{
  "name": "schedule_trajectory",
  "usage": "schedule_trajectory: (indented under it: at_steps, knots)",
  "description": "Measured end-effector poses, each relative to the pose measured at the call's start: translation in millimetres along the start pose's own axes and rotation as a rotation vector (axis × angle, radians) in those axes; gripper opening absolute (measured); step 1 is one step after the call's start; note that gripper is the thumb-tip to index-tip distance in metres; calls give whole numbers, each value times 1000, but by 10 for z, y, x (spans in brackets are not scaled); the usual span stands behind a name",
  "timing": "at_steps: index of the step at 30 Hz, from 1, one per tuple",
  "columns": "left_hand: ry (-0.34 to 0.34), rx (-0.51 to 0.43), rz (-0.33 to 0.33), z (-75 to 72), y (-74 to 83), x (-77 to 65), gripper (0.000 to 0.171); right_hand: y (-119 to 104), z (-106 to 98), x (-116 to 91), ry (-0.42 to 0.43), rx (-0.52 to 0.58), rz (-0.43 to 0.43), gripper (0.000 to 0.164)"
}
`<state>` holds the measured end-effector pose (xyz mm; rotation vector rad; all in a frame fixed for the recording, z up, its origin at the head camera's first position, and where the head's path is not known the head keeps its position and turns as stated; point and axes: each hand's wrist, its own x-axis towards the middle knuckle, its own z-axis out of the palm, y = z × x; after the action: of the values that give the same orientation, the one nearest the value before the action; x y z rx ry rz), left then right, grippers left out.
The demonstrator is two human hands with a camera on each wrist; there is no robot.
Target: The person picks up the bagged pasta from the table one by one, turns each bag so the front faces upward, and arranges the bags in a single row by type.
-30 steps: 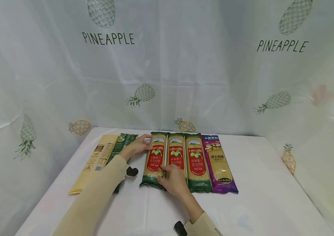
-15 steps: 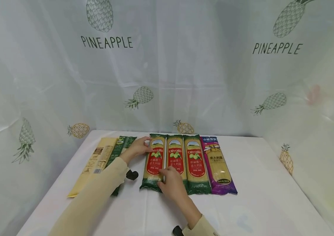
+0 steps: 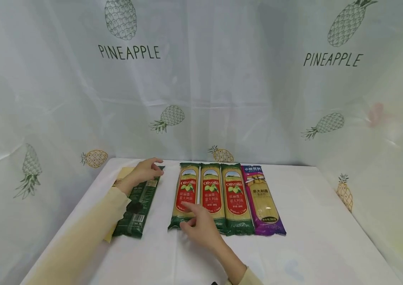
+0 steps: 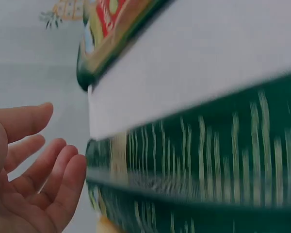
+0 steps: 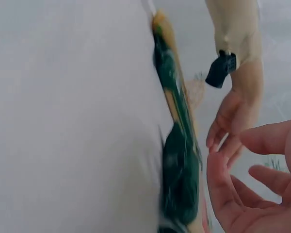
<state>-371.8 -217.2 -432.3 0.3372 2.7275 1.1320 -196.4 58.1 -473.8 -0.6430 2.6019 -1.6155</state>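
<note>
Above the upper end of a green spaghetti pack [image 3: 139, 209], lying back side up at the left, is my left hand [image 3: 145, 171]. Its fingers are loosely bent with nothing between them, as the left wrist view also shows. Three Olivoila spaghetti packs lie side by side, face up: a left one [image 3: 187, 190], a middle one [image 3: 211, 186] and a right one [image 3: 237, 194]. My right hand [image 3: 201, 227] hovers over the lower end of the left and middle packs, thumb and index finger apart, holding nothing. The right wrist view shows that gap too.
A purple pasta pack [image 3: 263, 200] lies against the right Olivoila pack. A yellow pack [image 3: 124, 172] lies partly hidden beside the green one, under my left forearm. The white tablecloth [image 3: 322, 229] covers the table, and a pineapple-print curtain [image 3: 201, 79] hangs behind it.
My left hand has left the left Olivoila pack and moved left over the green pack. My right hand has drawn slightly left, off the packs. The green pack now lies further over the yellow one.
</note>
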Motion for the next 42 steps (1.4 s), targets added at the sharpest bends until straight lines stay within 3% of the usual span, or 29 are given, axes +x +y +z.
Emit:
schedule_trajectory:
  at_steps: [5,9,12,17,20,24,33,36,42]
  knots:
    - [7,121,5,-235,-203,-72,58,-125,224,23,-87,289,137,72]
    - [16,205,-3,-308,-391,-97,56,-223,432,95,-121,428,236,80]
    - [24,240,0,-340,-481,-113,55,-282,571,170,-138,451,284,83]
    - [8,240,-11,-373,-524,-152,59,-359,788,289,-150,383,340,86]
    - [-7,246,-29,-372,-509,-157,63,-404,896,346,-127,369,387,84]
    - [-29,241,-89,-347,-475,-148,68,-457,1009,409,-71,430,451,80]
    - [-119,446,-117,-329,-363,-79,74,-484,1143,459,34,591,469,73]
    - [-168,418,-129,-316,-303,-82,74,-502,1152,459,56,595,477,73]
    - [-222,143,-225,-275,-314,-87,80,-535,1167,442,87,640,512,75]
